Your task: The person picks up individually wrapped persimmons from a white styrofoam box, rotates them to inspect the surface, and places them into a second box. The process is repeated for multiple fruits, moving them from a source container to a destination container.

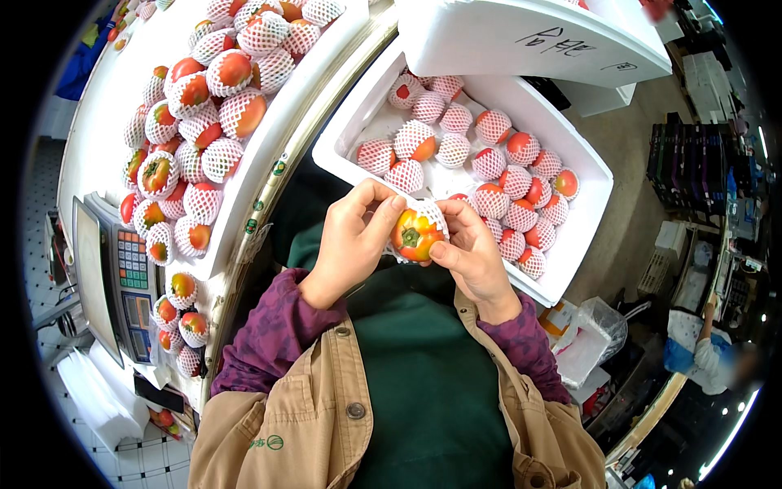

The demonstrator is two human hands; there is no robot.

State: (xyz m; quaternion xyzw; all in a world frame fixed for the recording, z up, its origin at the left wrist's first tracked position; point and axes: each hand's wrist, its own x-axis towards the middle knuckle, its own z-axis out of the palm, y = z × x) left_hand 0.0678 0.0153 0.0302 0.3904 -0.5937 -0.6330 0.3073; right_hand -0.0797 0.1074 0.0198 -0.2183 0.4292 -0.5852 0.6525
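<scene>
Between both hands I hold a red and orange tomato (418, 235) with its green stem end facing up. A white foam net sleeve (432, 212) wraps part of it. My left hand (360, 235) grips the near-left side with thumb and fingers. On the other side, my right hand (469, 250) has its thumb against the fruit and its fingers around the sleeve. Just beyond my hands stands a white foam box (583, 168) holding many tomatoes in foam nets (489, 164). Some of the box floor shows between them.
At left, a white table (98, 116) bears a heap of netted tomatoes (183, 95). A digital scale (133, 257) sits there, with several netted tomatoes (183, 290) beside it. Another foam box (489, 40) with handwriting overhangs the far side. A person (702, 351) is at the far right.
</scene>
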